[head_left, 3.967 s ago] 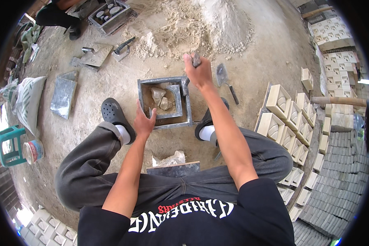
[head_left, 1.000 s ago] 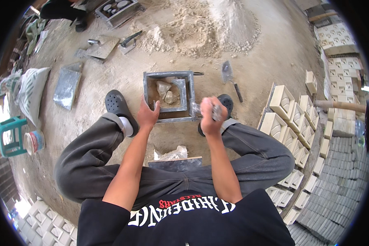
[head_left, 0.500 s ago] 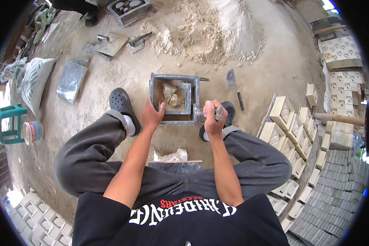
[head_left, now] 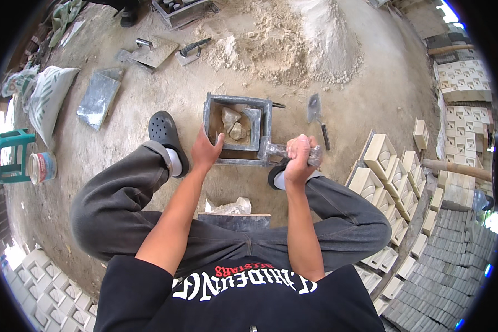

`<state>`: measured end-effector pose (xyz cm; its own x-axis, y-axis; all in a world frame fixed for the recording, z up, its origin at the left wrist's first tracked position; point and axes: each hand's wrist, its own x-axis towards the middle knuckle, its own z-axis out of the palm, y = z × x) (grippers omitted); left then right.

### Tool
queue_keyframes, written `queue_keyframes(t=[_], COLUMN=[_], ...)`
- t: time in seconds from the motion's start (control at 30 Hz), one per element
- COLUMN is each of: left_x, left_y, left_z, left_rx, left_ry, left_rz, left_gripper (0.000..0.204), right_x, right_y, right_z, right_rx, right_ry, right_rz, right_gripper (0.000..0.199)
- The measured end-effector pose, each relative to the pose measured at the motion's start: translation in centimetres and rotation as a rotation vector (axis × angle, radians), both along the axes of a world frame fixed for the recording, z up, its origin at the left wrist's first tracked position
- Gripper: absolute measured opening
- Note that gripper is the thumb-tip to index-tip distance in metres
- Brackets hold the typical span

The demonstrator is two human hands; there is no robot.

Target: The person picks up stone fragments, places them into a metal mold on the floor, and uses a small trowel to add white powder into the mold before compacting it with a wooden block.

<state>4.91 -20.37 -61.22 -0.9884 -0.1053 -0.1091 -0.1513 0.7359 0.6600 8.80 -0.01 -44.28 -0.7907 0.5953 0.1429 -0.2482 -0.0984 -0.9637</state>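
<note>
A grey rectangular metal mould box (head_left: 238,99) lies on the ground between my feet. Inside are a grey angled metal piece (head_left: 254,127) and pale lumps (head_left: 231,117) that look wrapped in clear plastic. My left hand (head_left: 207,149) grips the near left corner of the box, its thumb over the rim and its other fingers partly hidden along the outer wall. My right hand (head_left: 300,157) is closed round the thick, dusty handle of a hammer (head_left: 276,150). The hammer's grey head is at the box's right wall; whether it touches is hard to tell.
Ahead rises a heap of pale powder (head_left: 332,44). A trowel (head_left: 314,108) lies right of the box; floats (head_left: 155,52) and a flat plate (head_left: 98,99) lie to the left. Cream moulded blocks (head_left: 379,155) line the right. A board (head_left: 235,221) sits near my lap.
My right hand has shifted a little to the right with the hammer, and more of its handle shows. My left hand keeps its place on the mould box.
</note>
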Motion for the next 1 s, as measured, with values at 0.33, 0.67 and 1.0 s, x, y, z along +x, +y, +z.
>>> queue_keyframes(t=[0.33,0.67,1.0], left_x=[0.0,-0.1,-0.2], left_y=[0.3,0.7,1.0], left_z=[0.0,0.5,1.2], left_rx=[-0.029,0.008,0.036], left_ry=[-0.022,-0.033,-0.123], left_rz=[0.017,0.013,0.006], left_gripper=[0.067,0.068,0.069], right_x=[-0.5,-0.3,-1.5], right_y=[0.8,0.1,0.9], right_z=[-1.0,-1.7,-2.2], right_rx=[0.168,0.328,0.294], right_ry=[-0.031,-0.157,-0.162], right_rz=[0.138,0.151,0.108], right_gripper=[0.031,0.037,0.039])
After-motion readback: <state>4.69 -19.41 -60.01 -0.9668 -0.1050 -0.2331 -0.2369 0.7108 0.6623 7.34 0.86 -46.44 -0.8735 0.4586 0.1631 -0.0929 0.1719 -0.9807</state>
